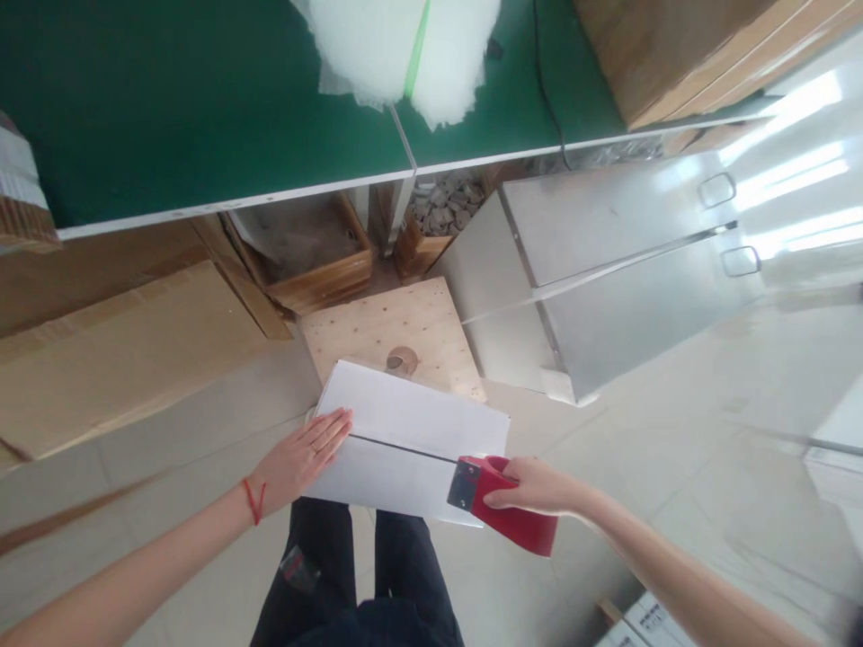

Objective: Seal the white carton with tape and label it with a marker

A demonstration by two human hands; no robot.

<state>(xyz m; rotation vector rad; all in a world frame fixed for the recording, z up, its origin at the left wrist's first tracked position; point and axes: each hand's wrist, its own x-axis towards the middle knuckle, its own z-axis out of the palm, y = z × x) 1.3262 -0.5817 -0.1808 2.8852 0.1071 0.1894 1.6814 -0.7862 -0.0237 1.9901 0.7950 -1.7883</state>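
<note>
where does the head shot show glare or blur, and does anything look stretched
Head view: bright glare streaks at upper right; head view: the grey cabinet slants outward, likely wide-angle stretch; head view: the floor smears towards the right edge; head view: the white box and red tape dispenser look clearer, though slightly soft.

Green-topped table point(195, 108) above a pale tiled floor point(653, 458), grey two-door cabinet point(607, 234) alongside, bright light streaks point(802, 163) at right.

white box point(404, 409): flaps folded in, dark lengthwise seam | red tape dispenser point(518, 523): dark front at seam's right end
</note>
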